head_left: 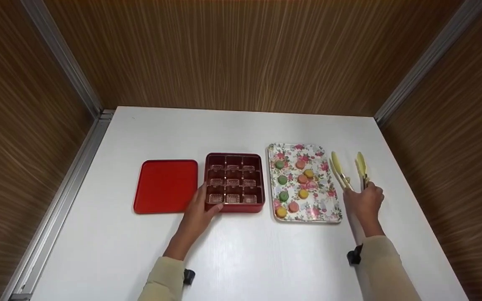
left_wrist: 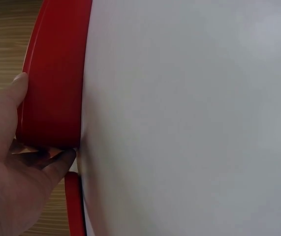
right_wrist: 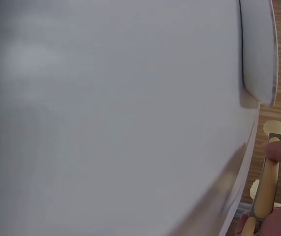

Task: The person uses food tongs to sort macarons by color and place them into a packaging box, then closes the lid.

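Observation:
My left hand [head_left: 196, 215] holds the near left corner of a dark red square box [head_left: 241, 207] whose clear insert has several bare compartments. In the left wrist view the thumb lies at the top rim of the box [left_wrist: 56, 73] and the fingers are round its corner. Over at the right, my right hand [head_left: 365, 205] grips a pair of tongs [head_left: 336, 162] with pale yellow tips, spread apart and pointing away from me. The right wrist view shows the fingers on the tongs' cream-coloured handle [right_wrist: 266, 189]; the rest of that hand is cut off.
Between box and tongs lies a floral tray [head_left: 324, 211] with several green, pink and yellow macarons [head_left: 282, 179] mostly on its left half. A red lid [head_left: 166, 186] lies left of the box. Wood-grain panels [head_left: 232, 54] enclose the white table [head_left: 257, 259] at the back and sides.

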`<act>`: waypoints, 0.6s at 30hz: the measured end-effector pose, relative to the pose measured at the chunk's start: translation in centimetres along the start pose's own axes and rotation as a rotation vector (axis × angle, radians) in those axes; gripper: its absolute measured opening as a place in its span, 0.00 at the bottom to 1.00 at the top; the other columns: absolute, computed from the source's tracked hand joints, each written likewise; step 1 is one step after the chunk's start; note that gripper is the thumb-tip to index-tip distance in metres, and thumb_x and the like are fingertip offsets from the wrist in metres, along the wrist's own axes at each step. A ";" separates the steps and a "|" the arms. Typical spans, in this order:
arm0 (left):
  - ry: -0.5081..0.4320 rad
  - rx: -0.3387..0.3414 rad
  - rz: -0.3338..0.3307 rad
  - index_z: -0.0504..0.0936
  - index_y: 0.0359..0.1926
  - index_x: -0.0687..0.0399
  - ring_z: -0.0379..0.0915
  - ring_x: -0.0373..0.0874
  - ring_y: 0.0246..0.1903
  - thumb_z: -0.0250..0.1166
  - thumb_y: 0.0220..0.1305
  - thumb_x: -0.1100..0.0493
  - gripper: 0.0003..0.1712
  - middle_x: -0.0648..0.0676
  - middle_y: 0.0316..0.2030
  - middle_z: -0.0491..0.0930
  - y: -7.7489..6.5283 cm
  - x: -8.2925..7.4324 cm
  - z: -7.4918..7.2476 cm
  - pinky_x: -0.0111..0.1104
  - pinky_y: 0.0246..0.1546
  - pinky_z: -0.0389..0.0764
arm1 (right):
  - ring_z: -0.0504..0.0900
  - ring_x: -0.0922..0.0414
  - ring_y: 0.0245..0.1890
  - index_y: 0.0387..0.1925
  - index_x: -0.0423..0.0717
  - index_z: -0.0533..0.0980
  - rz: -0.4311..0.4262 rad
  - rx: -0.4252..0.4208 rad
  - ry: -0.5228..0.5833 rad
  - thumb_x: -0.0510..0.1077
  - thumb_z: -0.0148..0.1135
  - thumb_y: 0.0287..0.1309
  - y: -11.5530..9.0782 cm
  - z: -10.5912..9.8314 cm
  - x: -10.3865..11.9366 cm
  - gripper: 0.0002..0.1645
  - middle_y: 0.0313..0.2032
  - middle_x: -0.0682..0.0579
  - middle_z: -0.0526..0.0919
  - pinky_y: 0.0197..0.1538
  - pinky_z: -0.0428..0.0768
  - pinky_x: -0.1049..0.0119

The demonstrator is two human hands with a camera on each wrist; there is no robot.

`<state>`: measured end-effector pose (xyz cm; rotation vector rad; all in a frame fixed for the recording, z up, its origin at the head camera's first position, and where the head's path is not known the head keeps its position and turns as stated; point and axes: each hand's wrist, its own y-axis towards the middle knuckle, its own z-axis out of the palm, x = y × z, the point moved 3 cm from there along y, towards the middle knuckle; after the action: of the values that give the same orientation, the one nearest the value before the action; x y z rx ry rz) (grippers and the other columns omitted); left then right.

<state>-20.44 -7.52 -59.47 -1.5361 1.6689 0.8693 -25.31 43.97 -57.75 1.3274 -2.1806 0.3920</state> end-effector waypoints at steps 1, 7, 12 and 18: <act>0.001 -0.001 -0.002 0.43 0.76 0.44 0.45 0.54 0.72 0.64 0.60 0.39 0.53 0.54 0.74 0.48 0.0 0.0 0.0 0.53 0.66 0.57 | 0.63 0.33 0.57 0.60 0.23 0.61 -0.012 -0.001 -0.005 0.55 0.63 0.56 -0.2 0.0 0.3 0.45 0.54 0.26 0.65 0.59 0.63 0.41; 0.019 -0.007 -0.005 0.43 0.76 0.43 0.44 0.55 0.72 0.63 0.60 0.37 0.53 0.55 0.74 0.48 -0.1 0.0 -0.1 0.54 0.66 0.56 | 0.63 0.32 0.56 0.58 0.21 0.63 -0.065 -0.023 0.025 0.54 0.65 0.55 -1.1 -0.3 1.6 0.44 0.55 0.24 0.64 0.58 0.63 0.41; 0.043 -0.002 0.004 0.42 0.76 0.42 0.45 0.54 0.72 0.62 0.60 0.36 0.53 0.53 0.74 0.48 -0.1 0.0 0.0 0.53 0.66 0.57 | 0.62 0.31 0.57 0.56 0.23 0.67 -0.102 -0.046 0.078 0.51 0.67 0.54 -1.9 -0.3 2.3 0.40 0.55 0.24 0.63 0.59 0.62 0.41; 0.029 -0.002 -0.005 0.43 0.76 0.42 0.44 0.53 0.72 0.63 0.61 0.38 0.52 0.53 0.74 0.48 0.0 0.0 0.0 0.52 0.66 0.56 | 0.61 0.32 0.58 0.60 0.25 0.65 -0.128 -0.052 0.089 0.50 0.68 0.53 -2.8 -0.4 2.9 0.42 0.56 0.25 0.63 0.60 0.62 0.42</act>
<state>-20.41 -7.52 -59.50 -1.5609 1.6841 0.8500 -23.79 40.82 -55.83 1.3855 -2.0079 0.3357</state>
